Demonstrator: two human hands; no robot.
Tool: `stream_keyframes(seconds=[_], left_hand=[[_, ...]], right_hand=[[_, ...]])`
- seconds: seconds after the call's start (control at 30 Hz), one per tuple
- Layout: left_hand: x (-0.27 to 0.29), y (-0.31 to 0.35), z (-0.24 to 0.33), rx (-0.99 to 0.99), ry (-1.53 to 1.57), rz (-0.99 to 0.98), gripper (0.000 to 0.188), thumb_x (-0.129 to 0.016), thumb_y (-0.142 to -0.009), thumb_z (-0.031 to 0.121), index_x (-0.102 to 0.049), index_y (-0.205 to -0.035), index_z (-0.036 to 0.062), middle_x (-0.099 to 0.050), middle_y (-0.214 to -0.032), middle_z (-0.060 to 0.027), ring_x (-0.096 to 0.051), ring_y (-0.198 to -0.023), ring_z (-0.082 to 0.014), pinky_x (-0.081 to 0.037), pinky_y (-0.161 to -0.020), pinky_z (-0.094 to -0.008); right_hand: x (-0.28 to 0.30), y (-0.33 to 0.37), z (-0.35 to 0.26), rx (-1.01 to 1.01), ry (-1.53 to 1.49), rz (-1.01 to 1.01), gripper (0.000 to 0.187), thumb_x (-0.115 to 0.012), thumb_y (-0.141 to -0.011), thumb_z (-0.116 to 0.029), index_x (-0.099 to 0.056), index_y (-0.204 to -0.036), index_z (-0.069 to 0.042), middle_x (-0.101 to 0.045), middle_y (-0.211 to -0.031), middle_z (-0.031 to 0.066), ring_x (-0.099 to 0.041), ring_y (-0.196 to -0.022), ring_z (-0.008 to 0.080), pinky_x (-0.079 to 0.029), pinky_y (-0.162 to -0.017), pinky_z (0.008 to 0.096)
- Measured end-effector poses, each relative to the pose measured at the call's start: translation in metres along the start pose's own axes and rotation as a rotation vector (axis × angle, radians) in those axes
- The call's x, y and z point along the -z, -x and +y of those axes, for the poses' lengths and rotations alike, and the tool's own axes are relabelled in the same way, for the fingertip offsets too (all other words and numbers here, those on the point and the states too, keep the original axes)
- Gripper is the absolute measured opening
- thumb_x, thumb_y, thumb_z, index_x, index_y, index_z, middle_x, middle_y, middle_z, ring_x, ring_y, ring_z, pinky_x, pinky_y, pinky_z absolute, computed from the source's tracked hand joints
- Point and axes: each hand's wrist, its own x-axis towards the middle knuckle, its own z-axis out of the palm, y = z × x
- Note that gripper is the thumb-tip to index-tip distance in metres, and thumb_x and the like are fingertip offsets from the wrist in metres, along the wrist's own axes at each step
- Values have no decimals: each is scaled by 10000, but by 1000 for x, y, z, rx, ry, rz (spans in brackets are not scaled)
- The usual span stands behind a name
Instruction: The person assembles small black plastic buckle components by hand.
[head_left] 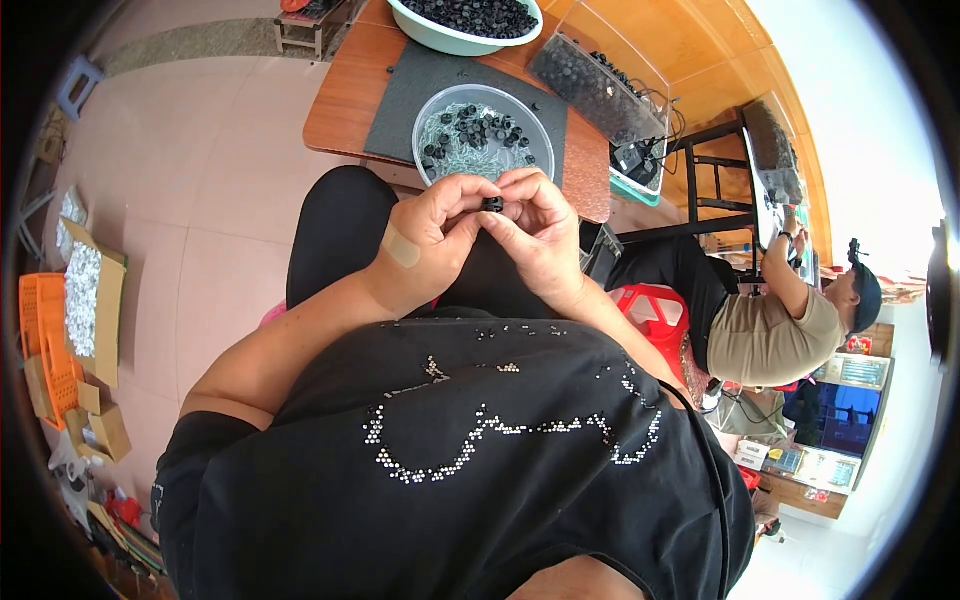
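Note:
Between the fingertips of both my hands is a small round black plastic part, held just in front of the table edge. My left hand, with a tan plaster at the wrist side, pinches it from the left. From the right, my right hand grips it with thumb and fingers. Part of the piece is hidden by the fingers. Just beyond my hands stands a round, pale plastic basin. Inside it lie loose black parts and a tangle of thin, pale greenish pieces, too fine to name.
The basin rests on a dark mat on a wooden table. Behind it are a pale bowl of black parts and a clear bin. At right, another person sits working. Orange crates and cartons stand far left.

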Motion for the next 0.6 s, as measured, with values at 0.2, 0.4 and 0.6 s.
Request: stream_keyframes(seconds=[0.2, 0.4, 0.6], left_hand=[[0, -1, 2, -27, 19, 14, 266, -525, -849, -97, -556, -1094, 2, -667, -1023, -119, -649, -979, -174, -508, -828, -264], [3, -1, 1, -35, 23, -31, 276, -492, -906, -60, -492, -1181, -29, -629, -1084, -108, -589, -1013, -116, -456, -858, -228], [4, 0, -1, -24, -11, -39, 259, -486, -913, -57, -495, -1169, -27, -629, -1084, -111, -594, -1014, -123, -458, -863, -230]], right_hand=[[-1, -3, -8, 3, 151, -2, 265, -694, -758, 27, -558, -976, -38, -525, -1066, 59, -514, -907, 102, -425, -770, 233], [-3, -4, -9, 29, 190, 13, 271, -708, -751, 11, -573, -979, -42, -531, -1071, 55, -516, -915, 103, -421, -775, 236], [-7, -5, -9, 49, 175, 36, 269, -721, -735, 27, -571, -949, -39, -528, -1061, 60, -513, -906, 105, -427, -789, 245]])
